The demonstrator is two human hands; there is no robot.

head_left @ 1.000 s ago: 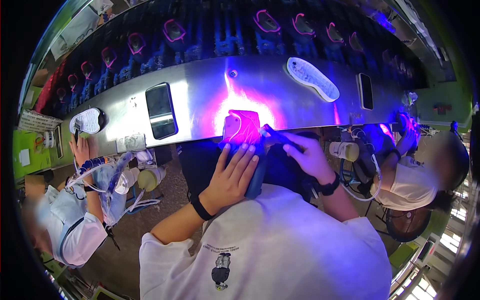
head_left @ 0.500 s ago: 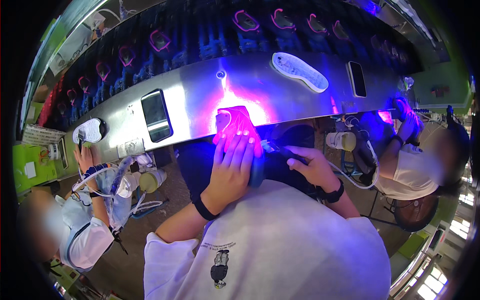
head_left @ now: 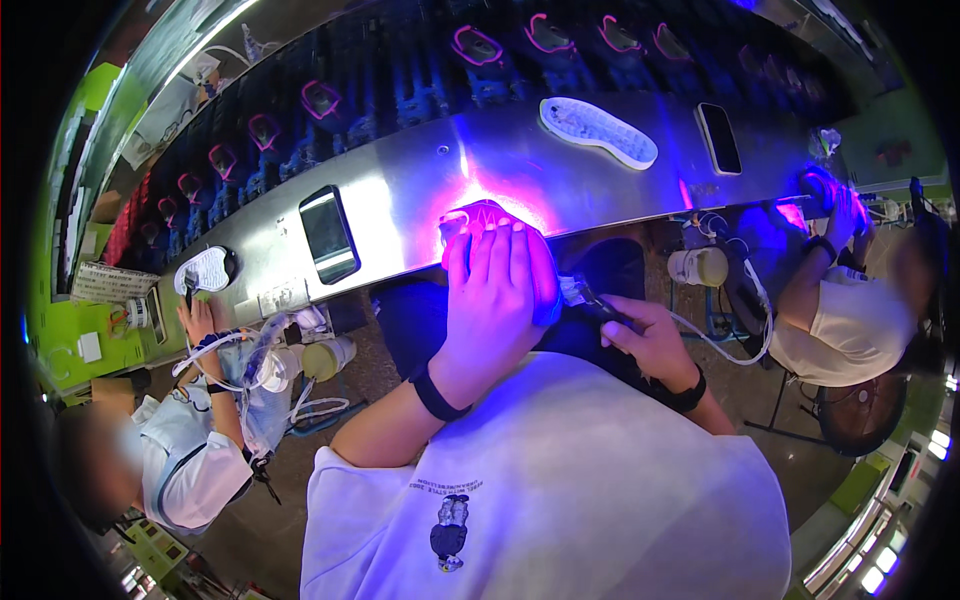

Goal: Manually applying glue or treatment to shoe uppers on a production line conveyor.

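My left hand lies over a shoe upper at the bench edge, fingers bent across it and pressing it. Purple-pink light covers the upper, and glowing lines show on its far end. Most of the upper's near side is hidden under my palm. My right hand is wrapped around the dark handle of a brush. The brush's pale bristles point left and are close to the upper's right side; whether they touch it I cannot tell.
On the metal bench are a white shoe sole, a phone on the left and another phone on the right. Beyond it runs a dark conveyor with several glowing uppers. Co-workers sit on both sides; a pot hangs at right.
My left hand has slid further over the upper and turned it, so less of its far end shows. The brush stays in my right hand near its side. The whole view has shifted slightly.
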